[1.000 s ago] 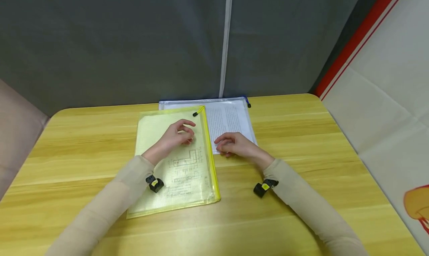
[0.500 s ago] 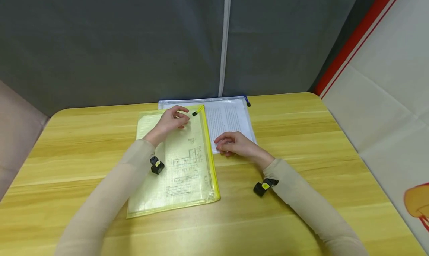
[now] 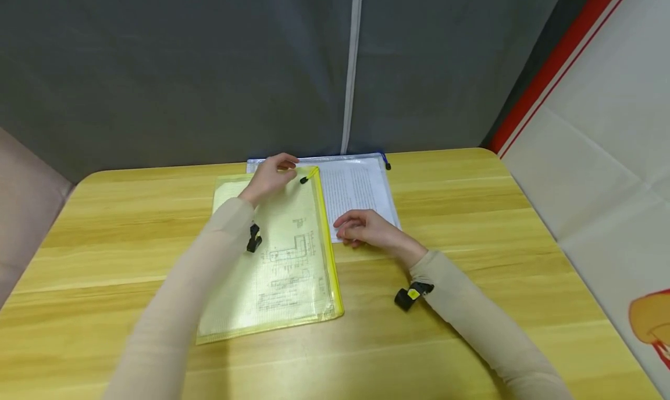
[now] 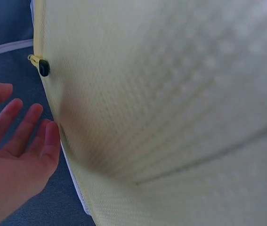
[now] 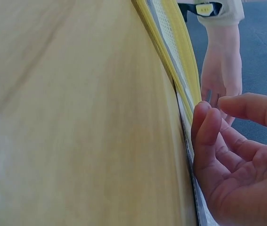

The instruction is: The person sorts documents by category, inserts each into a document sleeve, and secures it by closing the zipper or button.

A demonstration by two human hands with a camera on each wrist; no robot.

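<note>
Table [image 3: 471, 225]: pale yellow wood grain, rounded far corners, smooth top; grey curtain [image 3: 183, 68] behind it with a white seam running upright

Yellow pouch [image 3: 282, 260]: flat rectangular mesh zip pouch, translucent, printed sheet showing through. Lies left of centre on the table, long axis running near to far and tilted slightly right at the far end; zip edge along its right side, black pull [image 3: 304, 180] at the far right corner

Clear pouch [image 3: 361, 185]: flat, white mesh with blue zip trim, a sheet of printed text inside. Lies at the far edge of the table, its left part under the yellow pouch

Left hand [image 3: 269, 176]: at the far edge of the yellow pouch, just left of the pull. Fingers relaxed and slightly spread in the wrist view, holding nothing; whether they touch the pouch cannot be told

Right hand [image 3: 366, 228]: on the near corner of the clear pouch, just right of the yellow zip edge. Fingers loosely curled and close together, gripping nothing

Wrist cameras: small black units with yellow tags, one on each beige sleeve
</note>
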